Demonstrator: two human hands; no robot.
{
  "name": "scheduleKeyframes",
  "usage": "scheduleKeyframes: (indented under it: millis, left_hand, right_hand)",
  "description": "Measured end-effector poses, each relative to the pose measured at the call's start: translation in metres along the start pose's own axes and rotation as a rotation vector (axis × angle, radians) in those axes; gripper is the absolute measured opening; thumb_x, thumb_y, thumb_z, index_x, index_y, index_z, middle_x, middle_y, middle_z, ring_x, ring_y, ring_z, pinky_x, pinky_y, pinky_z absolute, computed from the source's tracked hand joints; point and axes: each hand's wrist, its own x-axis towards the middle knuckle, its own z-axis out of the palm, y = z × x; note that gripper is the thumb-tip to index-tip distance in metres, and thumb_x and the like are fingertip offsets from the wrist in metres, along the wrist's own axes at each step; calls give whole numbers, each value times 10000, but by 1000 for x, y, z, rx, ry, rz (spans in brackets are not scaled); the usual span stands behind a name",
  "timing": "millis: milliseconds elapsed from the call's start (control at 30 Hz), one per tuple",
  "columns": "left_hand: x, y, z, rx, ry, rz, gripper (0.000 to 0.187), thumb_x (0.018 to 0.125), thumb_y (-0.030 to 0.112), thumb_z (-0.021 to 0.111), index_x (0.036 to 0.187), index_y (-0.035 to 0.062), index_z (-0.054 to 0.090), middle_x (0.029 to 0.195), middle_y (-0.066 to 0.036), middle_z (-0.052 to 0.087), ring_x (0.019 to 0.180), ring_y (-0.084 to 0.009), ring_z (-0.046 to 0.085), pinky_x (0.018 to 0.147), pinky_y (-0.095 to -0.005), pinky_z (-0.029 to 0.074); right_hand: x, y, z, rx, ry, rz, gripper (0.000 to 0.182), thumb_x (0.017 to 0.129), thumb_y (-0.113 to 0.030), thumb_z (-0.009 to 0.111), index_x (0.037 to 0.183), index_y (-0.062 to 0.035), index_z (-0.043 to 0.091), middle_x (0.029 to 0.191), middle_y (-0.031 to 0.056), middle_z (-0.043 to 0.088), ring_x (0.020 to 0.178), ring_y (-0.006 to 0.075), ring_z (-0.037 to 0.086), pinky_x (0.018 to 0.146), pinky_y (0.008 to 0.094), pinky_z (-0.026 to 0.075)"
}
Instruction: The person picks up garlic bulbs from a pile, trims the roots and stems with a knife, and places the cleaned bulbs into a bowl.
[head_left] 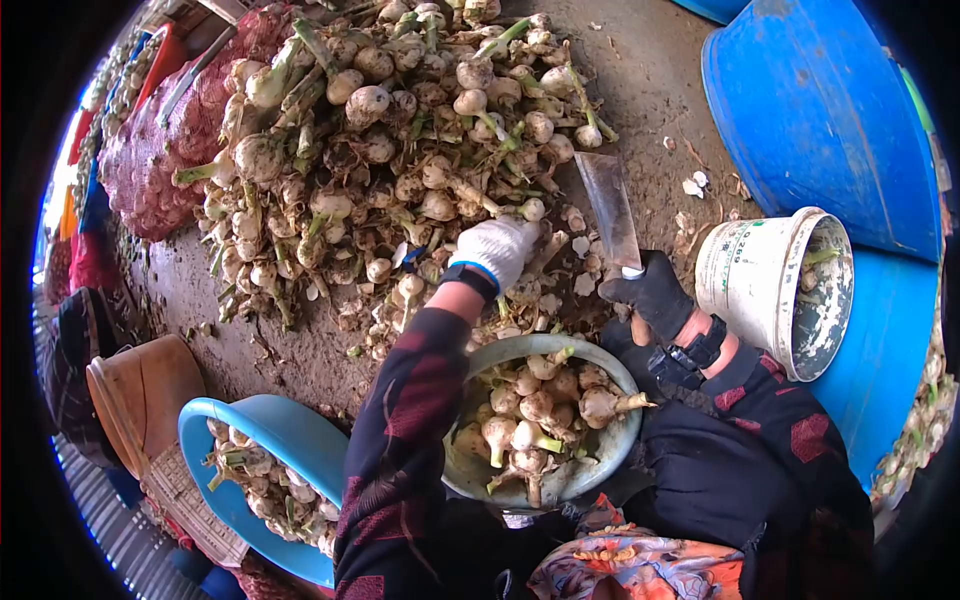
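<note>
My left hand point(497, 252), in a white glove, reaches to the lower right edge of a large pile of garlic bulbs point(370, 150). Its fingers meet a bulb with a stem point(532, 209), but they are mostly hidden, so the grip is unclear. My right hand point(655, 295), in a dark glove, is wrapped round the handle of a wide-bladed knife point(610, 210), whose blade points up and away. Below both hands a round basin point(630, 440) holds several bulbs with short stems.
Tilted at the right is a white bucket point(745, 285), beside a big blue tub point(820, 120). A light blue basin point(310, 450) with bulbs and a brown bucket point(150, 390) stand at lower left. A pink net sack point(150, 180) lies behind the pile.
</note>
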Motion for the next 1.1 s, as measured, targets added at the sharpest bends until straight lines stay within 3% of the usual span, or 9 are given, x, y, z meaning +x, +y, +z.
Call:
scheduleKeyframes:
  millis: [200, 300, 333, 433, 467, 500, 600, 800, 1100]
  left_hand:
    - [-36, -8, 1, -270, 397, -42, 495, 665, 90, 733, 1127, 133, 561, 993, -144, 630, 924, -322, 616, 797, -371, 513]
    - [-57, 7, -23, -1145, 401, -192, 650, 622, -67, 750, 1209, 7, 482, 1090, -104, 605, 1016, -196, 596, 870, -295, 498]
    - [-61, 9, -27, -1594, 357, -163, 666, 602, -136, 714, 1208, -40, 453, 1126, -97, 578, 1020, -156, 577, 863, -280, 500]
    - [-88, 11, -48, -1896, 186, -155, 618, 630, -112, 613, 1222, -61, 442, 978, -132, 643, 855, -183, 647, 765, -274, 527]
    - [-93, 15, -46, -1908, 233, -93, 631, 628, -92, 575, 1242, -54, 435, 908, -147, 665, 779, -194, 664, 725, -275, 532]
    - [-108, 21, -63, -1755, 199, -30, 586, 825, 191, 610, 1303, -48, 370, 1046, -172, 633, 930, -231, 643, 834, -320, 516]
    - [-122, 22, -57, -1767, 160, 41, 616, 911, 317, 565, 1363, 6, 287, 1135, -191, 588, 1012, -261, 614, 902, -367, 497]
    - [-139, 44, -73, -1833, 125, -114, 567, 832, 143, 666, 1296, -4, 375, 1217, -119, 531, 1050, -210, 581, 894, -341, 492]
    - [-151, 51, -63, -1825, 41, 18, 519, 818, 124, 669, 1259, -3, 427, 1190, -112, 549, 1019, -197, 587, 876, -329, 491]
  right_hand:
    - [-5, -4, 2, -79, -53, -21, 236, 703, -140, 735, 866, 0, 638, 661, 42, 606, 581, 126, 566, 557, 294, 471]
    - [-7, 1, 12, -292, 3, -427, 220, 707, -151, 704, 863, -11, 635, 637, 86, 601, 553, 146, 566, 537, 312, 463]
    - [-5, 1, 20, -280, 10, -527, 196, 706, -171, 696, 813, -28, 617, 648, 134, 600, 557, 231, 602, 532, 347, 463]
    - [-17, -24, 30, -549, -19, -588, 151, 715, -166, 686, 762, -51, 599, 653, 134, 603, 604, 318, 618, 529, 375, 467]
    - [-17, -26, 34, -575, 2, -752, 144, 707, -167, 686, 730, -71, 581, 647, 121, 590, 627, 351, 604, 519, 395, 467]
    - [-18, -29, 37, -574, 0, -754, 144, 707, -167, 686, 730, -71, 581, 647, 121, 590, 627, 351, 604, 519, 395, 467]
    - [-20, -34, 43, -738, 3, -1027, 188, 671, -180, 702, 718, -85, 547, 637, 106, 536, 565, 317, 580, 479, 410, 447]
    - [-32, -49, 49, -717, -58, -1087, 206, 651, -176, 707, 733, -83, 543, 648, 94, 532, 561, 313, 583, 481, 401, 448]
    - [-38, -45, 49, -709, -201, -1061, 207, 627, -177, 701, 734, -86, 549, 658, 97, 546, 570, 316, 586, 502, 407, 457]
